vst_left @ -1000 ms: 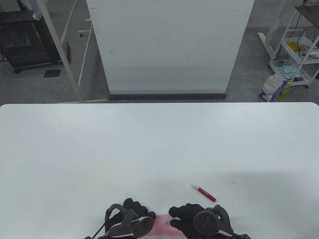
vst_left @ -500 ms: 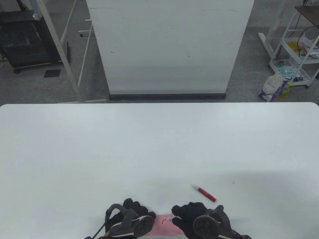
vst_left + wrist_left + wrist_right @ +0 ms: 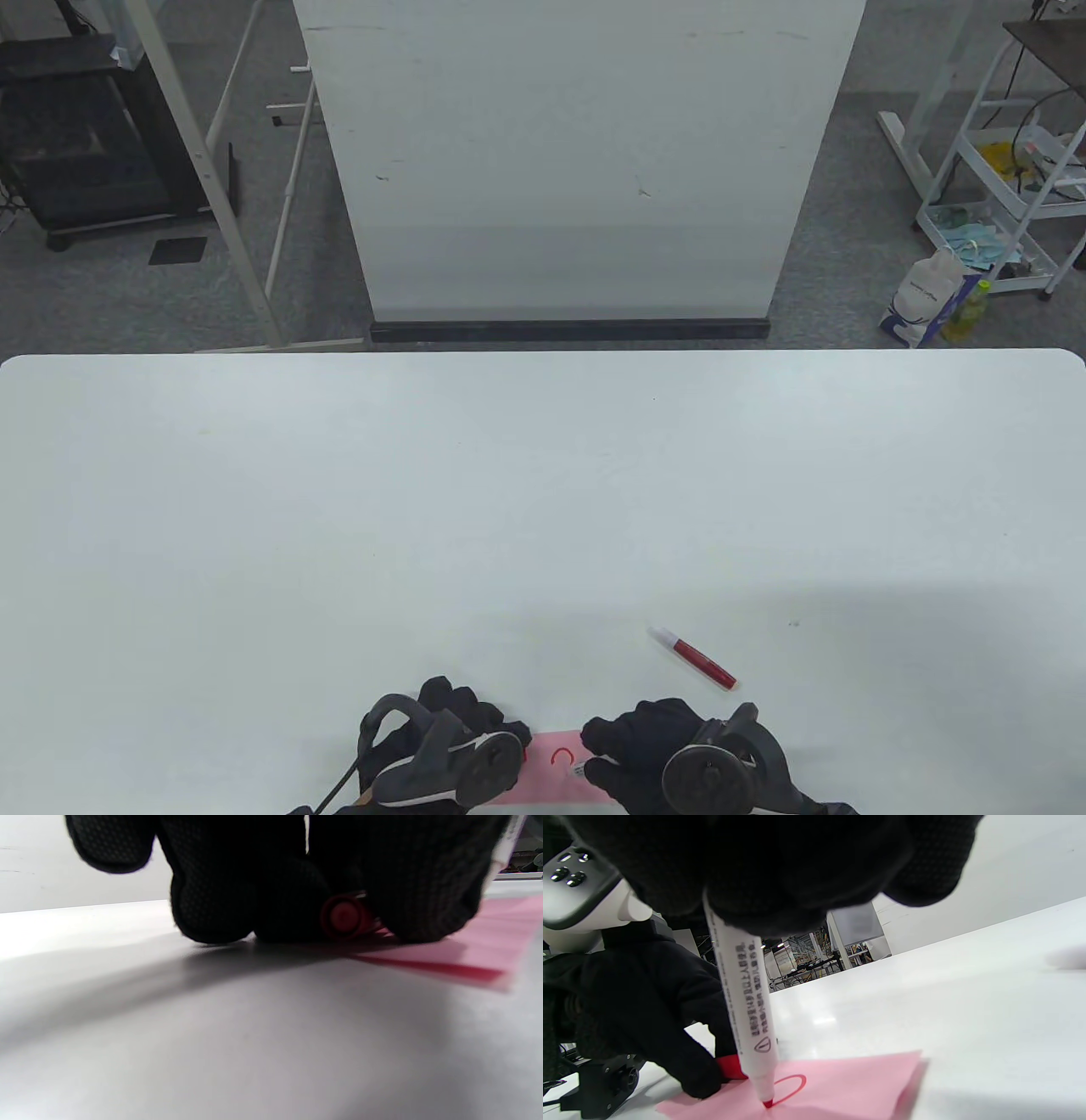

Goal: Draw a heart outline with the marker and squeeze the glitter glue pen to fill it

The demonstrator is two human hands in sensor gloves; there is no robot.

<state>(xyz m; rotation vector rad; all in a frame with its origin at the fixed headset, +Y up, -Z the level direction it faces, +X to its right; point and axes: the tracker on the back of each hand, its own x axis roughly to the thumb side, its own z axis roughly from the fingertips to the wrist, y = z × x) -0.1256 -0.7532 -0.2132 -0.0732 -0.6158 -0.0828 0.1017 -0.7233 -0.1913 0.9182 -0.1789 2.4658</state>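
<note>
As seen in the table view, the left hand [image 3: 458,739] rested on the pink paper [image 3: 551,768] at the counter's [image 3: 543,509] near edge; the glitter glue pen [image 3: 692,657] lay apart. In the left wrist view, its curled fingers [image 3: 212,899] held a red cap [image 3: 342,916]. In the right wrist view, the right hand [image 3: 780,870] pinched the marker [image 3: 746,1005], tip on a red curve [image 3: 791,1088].

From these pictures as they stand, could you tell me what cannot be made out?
- Table view: the near part of the pink paper is cut off by the bottom edge and covered by both hands.
- Left wrist view: the red cap is mostly hidden by the left hand.
- Right wrist view: the marker print is too small to read; the right hand hides its top.
- The glitter glue pen label is too small.
</note>
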